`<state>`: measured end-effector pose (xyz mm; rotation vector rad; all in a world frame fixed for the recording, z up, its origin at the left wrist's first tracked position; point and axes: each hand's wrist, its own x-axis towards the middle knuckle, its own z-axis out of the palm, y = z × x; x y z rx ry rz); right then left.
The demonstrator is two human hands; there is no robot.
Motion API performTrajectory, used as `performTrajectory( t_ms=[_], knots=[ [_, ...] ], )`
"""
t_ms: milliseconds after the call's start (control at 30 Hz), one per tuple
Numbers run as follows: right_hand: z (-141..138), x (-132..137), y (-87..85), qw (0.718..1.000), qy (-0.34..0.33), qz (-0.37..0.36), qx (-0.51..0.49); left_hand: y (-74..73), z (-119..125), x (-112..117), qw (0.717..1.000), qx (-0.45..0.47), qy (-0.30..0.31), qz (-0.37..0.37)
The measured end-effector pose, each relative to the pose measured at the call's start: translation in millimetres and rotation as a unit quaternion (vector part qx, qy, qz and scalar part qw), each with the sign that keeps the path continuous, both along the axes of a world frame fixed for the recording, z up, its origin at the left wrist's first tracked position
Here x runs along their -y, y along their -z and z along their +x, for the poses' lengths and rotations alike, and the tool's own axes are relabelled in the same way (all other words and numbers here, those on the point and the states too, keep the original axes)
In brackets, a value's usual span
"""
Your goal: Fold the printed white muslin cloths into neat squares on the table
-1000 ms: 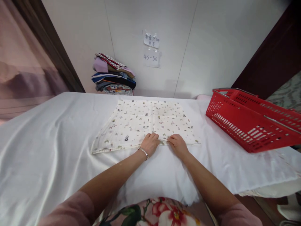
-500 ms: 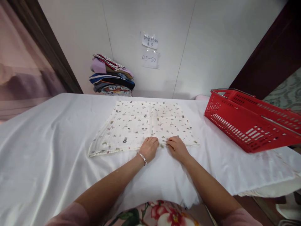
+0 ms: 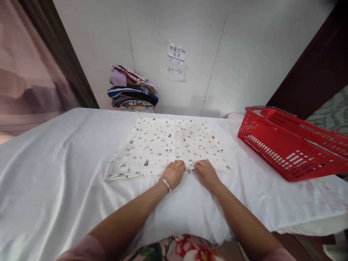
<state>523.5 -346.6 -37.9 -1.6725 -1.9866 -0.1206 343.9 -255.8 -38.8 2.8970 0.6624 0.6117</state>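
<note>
A white cloth (image 3: 163, 145) with small scattered prints lies folded flat on the table, its near edge toward me and its left near corner flared out. My left hand (image 3: 174, 172), with a bracelet at the wrist, is closed on the middle of that near edge. Just to the right, my right hand (image 3: 207, 173) pinches the same edge between thumb and fingers. A short stretch of the cloth's edge shows between the two hands. Both sets of fingertips are partly hidden from above.
A white tablecloth (image 3: 67, 156) with wrinkles covers the table. On the right stands a red plastic basket (image 3: 285, 145) with metal handles. Behind the table's far edge is a stack of folded fabrics (image 3: 133, 88). Paper notes (image 3: 176, 70) are taped on the wall.
The view has shifted slightly, so everything sits a little lower and to the right. Both hands stay at the cloth's near edge with hardly any movement.
</note>
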Motion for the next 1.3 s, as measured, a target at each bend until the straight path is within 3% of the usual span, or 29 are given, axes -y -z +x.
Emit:
performTrajectory(
  t_ms=[267,500,933,1300],
  knots=[
    [-1,3,-2.8,1.0,-0.005,-0.01,0.003,-6.6,-1,2,0.999,-0.039,-0.03,-0.007],
    [2,3,-0.3,1.0,-0.011,-0.009,0.005,-1.4,-1,0,0.998,-0.06,-0.022,0.03],
    [-14,-5,-1.3,0.999,-0.011,-0.019,0.031,1.8,0,-3,0.997,-0.065,-0.026,0.017],
    [-1,-3,16.3,0.997,-0.056,0.007,0.049,7.6,-39,-8,0.996,-0.078,-0.037,0.036]
  ],
)
